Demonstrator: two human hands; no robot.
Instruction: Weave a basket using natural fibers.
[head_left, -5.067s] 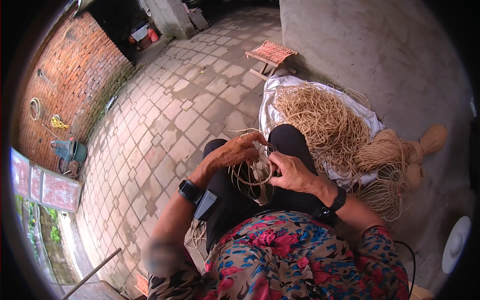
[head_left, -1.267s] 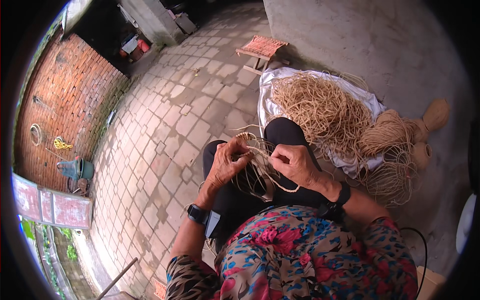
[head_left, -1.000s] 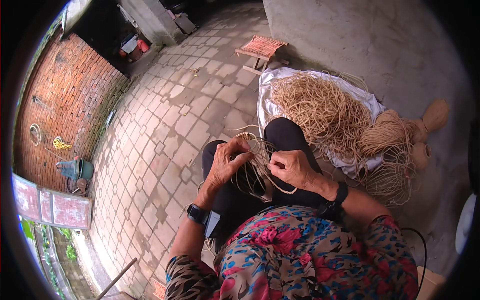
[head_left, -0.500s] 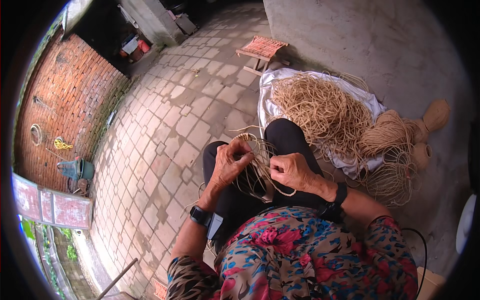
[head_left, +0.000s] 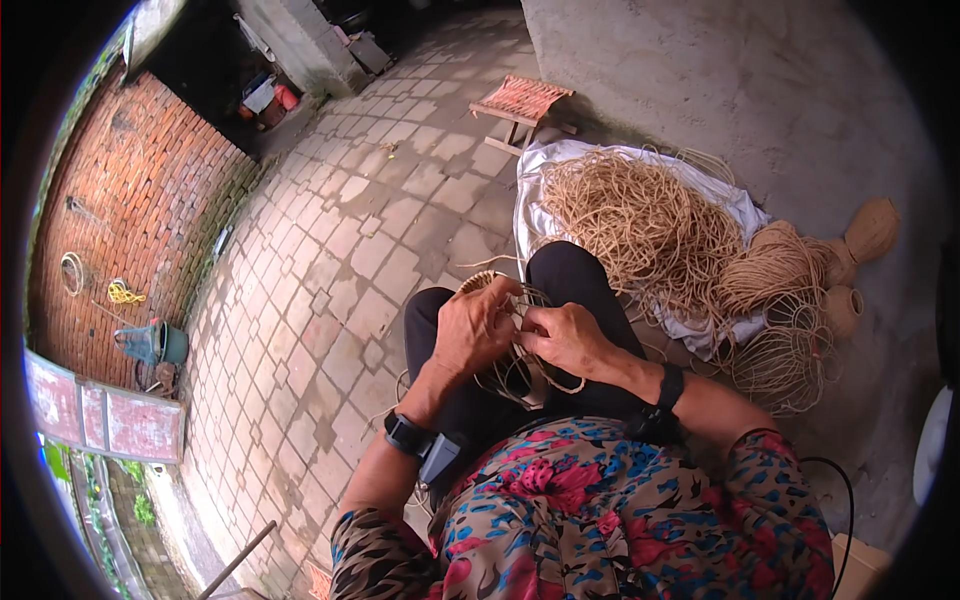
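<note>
In my lap, between my dark-trousered knees (head_left: 565,262), rests a loose ring of thin rims and tan cord (head_left: 535,380), partly hidden by my fingers, with a braided part at its top (head_left: 477,281). My left hand (head_left: 478,325) is closed on its upper left part, fingertips curled into the cords. My right hand (head_left: 560,338) pinches cord just right of the left, their fingertips close together. Exactly which strand each holds is too small to tell.
A big tangled heap of tan rope (head_left: 640,220) lies on white sacking (head_left: 735,205) at my right, beside twine spools (head_left: 870,225). A slatted stool (head_left: 522,100) stands ahead on paving (head_left: 300,290). Left are a brick wall (head_left: 140,190), yellow cord (head_left: 125,291) and a bucket (head_left: 168,342).
Both hands have drawn together: my left hand moved right and turned more over the work, and my right hand shifted slightly left, so their fingertips now nearly meet.
</note>
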